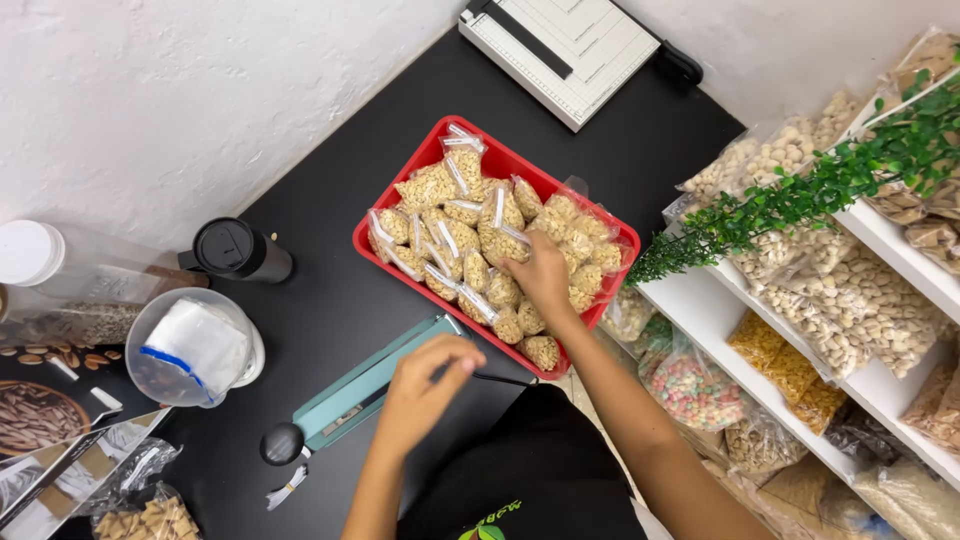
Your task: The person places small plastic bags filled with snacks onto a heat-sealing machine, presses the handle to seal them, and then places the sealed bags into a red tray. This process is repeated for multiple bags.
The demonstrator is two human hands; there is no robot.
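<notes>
Right hand (542, 275) rests palm-down on the small nut packets (470, 215) heaped in the red tray (420, 160); fingers curled onto one packet, whether pinched cannot be told. Left hand (425, 385) hovers over the near end of the teal heat sealer (350, 395), fingertips bunched together, nothing visibly held. Tray sits mid-table, right of the sealer. Far: white paper cutter (560, 45). Left: black tumbler (240, 250), clear tub (190, 350). Right: white shelves (700, 310) with bagged snacks.

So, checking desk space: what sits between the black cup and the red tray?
Head view: only bare black tabletop between the black cup and the red tray.
</notes>
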